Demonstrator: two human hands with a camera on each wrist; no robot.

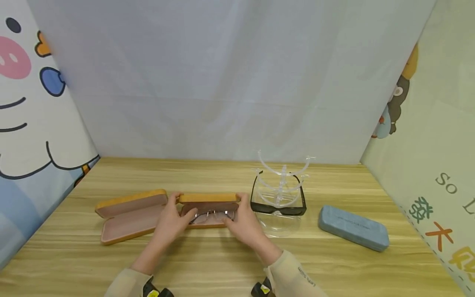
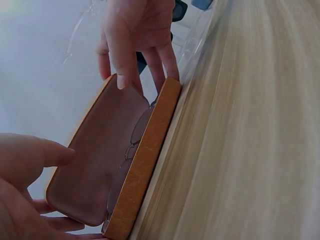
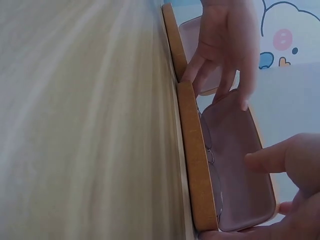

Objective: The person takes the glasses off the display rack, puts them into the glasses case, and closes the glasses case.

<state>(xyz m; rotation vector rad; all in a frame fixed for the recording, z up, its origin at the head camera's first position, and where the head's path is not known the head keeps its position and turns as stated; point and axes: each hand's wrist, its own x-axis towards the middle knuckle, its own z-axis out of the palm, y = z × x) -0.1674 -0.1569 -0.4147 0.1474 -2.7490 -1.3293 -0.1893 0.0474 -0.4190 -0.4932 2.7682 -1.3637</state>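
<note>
Two bare hands frame an orange-brown hard glasses case (image 1: 208, 198) standing open on a wood-grain table (image 1: 208, 264), with a pair of thin-rimmed eyeglasses (image 1: 211, 212) lying in its lower half. The left hand (image 1: 172, 216) grips the case's left end, its thumb turned in over the opening and its other fingers bent behind the raised lid. The right hand (image 1: 246, 216) mirrors it at the right end, thumb toward the lid's lining, fingers round the back; how hard either one presses cannot be told.

The eyeglasses appear settled between lid and base, so the placing part of the work looks done, or nearly so. The lid, tilted back in both wrist views, is not yet closed, and that seems to be what is left for this pair.

To the left, just beside it, a second orange-brown case (image 1: 128, 225) lies open with its lining exposed, partly hidden behind the left hand. On the other side, black sunglasses (image 1: 292, 211) sit on a clear tiered display stand (image 1: 283, 175), out of any case; if they too are meant to be packed, that step is not yet done. Farther right, apart from the stand, a blue hard glasses case (image 1: 353, 227) lies closed, its contents out of sight.
</note>
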